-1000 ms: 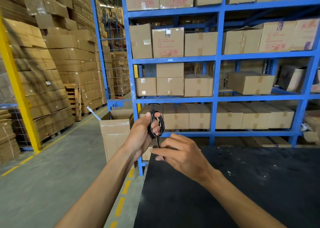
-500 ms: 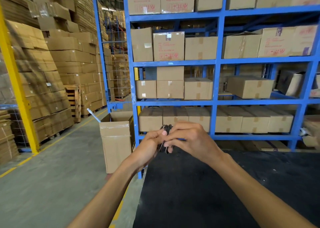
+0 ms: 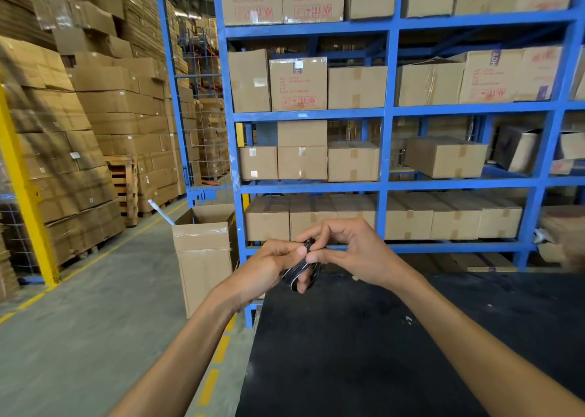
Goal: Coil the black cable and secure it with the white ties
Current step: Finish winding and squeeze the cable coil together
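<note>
A small black coiled cable [image 3: 297, 271] is held in the air above the far left corner of the black table [image 3: 395, 353]. My left hand [image 3: 269, 267] grips the coil from the left, thumb on top. My right hand [image 3: 354, 252] meets it from the right, with thumb and forefinger pinching at the top of the coil. A thin pale line that may be a white tie runs across the coil; I cannot tell for sure. Most of the cable is hidden by my fingers.
Blue steel shelving [image 3: 389, 112] filled with cardboard boxes stands right behind the table. An open tall carton [image 3: 204, 258] sits on the floor to the left. Stacked cartons on pallets [image 3: 79, 163] and a yellow post [image 3: 22, 188] line the aisle at left.
My right hand rose from below the coil to meet it at the top. The coil went from upright in my left hand to pressed between both hands.
</note>
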